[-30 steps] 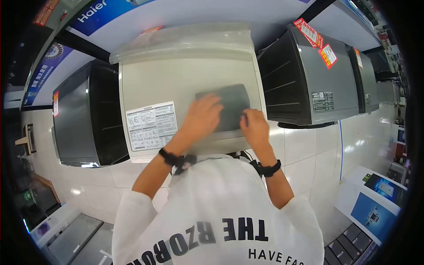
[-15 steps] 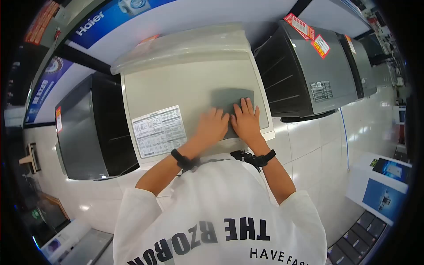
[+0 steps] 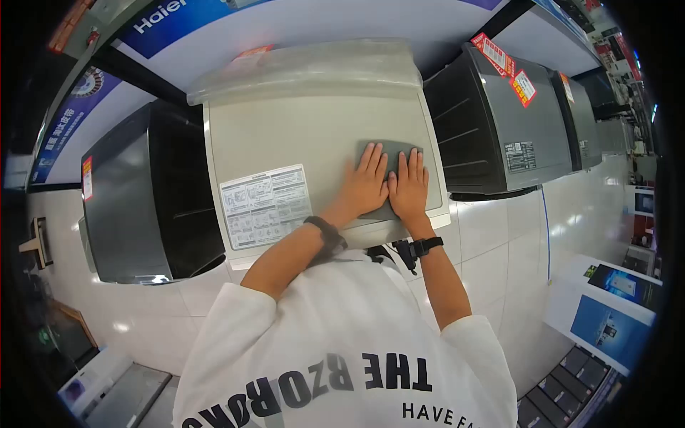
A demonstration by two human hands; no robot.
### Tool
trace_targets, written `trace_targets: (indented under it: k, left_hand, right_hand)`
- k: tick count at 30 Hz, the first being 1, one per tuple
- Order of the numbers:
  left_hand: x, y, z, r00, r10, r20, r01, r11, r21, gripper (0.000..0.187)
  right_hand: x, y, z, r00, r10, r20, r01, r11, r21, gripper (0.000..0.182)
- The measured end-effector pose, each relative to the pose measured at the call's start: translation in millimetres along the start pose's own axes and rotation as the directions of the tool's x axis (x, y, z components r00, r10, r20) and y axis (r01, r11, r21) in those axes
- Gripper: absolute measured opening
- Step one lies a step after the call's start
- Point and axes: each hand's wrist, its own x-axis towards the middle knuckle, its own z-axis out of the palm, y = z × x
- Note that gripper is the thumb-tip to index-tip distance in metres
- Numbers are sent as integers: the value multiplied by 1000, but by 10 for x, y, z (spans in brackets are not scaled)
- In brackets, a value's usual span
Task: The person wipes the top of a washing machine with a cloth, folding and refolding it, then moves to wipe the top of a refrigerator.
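A dark grey cloth (image 3: 385,207) lies flat on the right part of a beige machine top (image 3: 285,135). My left hand (image 3: 365,182) rests on the cloth's left part, fingers stretched forward. Beside it my right hand (image 3: 409,187) lies flat on the cloth's right part, its fingers extended. The two hands are side by side, close together near the thumbs. Part of the cloth is hidden under them. A printed instruction sheet (image 3: 265,207) is on the machine top, left of my left hand. Clear plastic wrap (image 3: 314,68) is bunched along the far edge.
A dark machine (image 3: 121,207) stands to the left. Another grey machine (image 3: 528,121) with red and yellow labels stands to the right. Behind is a blue banner (image 3: 178,32). A white display stand (image 3: 571,299) stands at the lower right on the tiled floor.
My left hand has moved from the cloth's left edge onto the cloth, its fingers now straightened. My right hand's fingers lie flatter. The view has shifted slightly.
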Motion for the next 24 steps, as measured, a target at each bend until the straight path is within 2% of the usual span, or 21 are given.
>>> trace_targets:
  k: [7,12,19,24]
  left_hand:
    - [-28,-347,-69,999,-33,7,33,999,30,66]
    - [-74,-919,-374,979,-184,91,180,982,52,67]
    - [-295,-1818,-867,930,-366,43,361,927,100,66]
    - [-666,-2448,-1140,925,-374,-60,379,907,182,68]
  right_hand:
    - [209,-295,130,999,-23,31,25,998,-51,55]
    - [637,-809,402,994,-86,72,87,996,-15,55]
    - [1192,-1772,747,967,-185,173,184,983,20,57]
    - [1348,-2511,984,955,-253,156,245,967,70,56]
